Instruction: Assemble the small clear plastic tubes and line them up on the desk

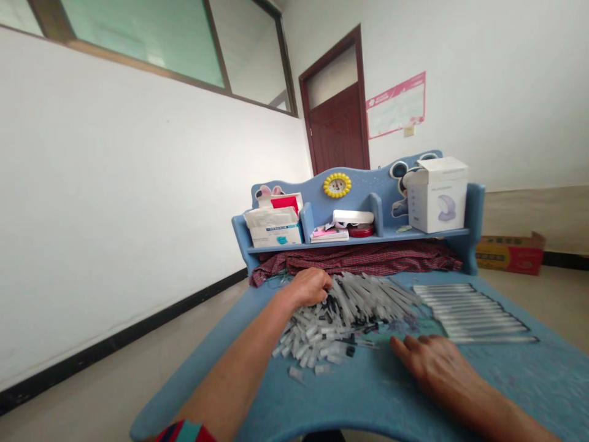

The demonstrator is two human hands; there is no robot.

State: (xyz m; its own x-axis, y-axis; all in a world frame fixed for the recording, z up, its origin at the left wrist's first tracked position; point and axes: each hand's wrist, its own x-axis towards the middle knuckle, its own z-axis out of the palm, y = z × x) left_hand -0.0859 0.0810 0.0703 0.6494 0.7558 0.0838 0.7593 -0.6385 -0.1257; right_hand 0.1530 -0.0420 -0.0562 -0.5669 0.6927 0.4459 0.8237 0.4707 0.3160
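Note:
My left hand (310,286) reaches over the pile at the table's back, its fingers curled down and closed; whatever they grip is hidden. Beneath and in front of it lie many clear pen caps (306,337), mixed with small black pieces (350,352). To its right, a heap of translucent pen barrels (368,298) points toward the back. My right hand (430,362) rests low over the tabletop, thumb apart from the bent fingers, with nothing visible in it. Just beyond it, several pens or filled barrels (473,313) lie side by side in a neat row.
The blue table (340,399) has a raised back shelf (391,236) holding a white box (437,196), a tissue-type carton (276,230) and a red round tin (361,231). Plaid cloth (368,259) lies bunched under the shelf. A red carton (510,253) stands on the floor behind.

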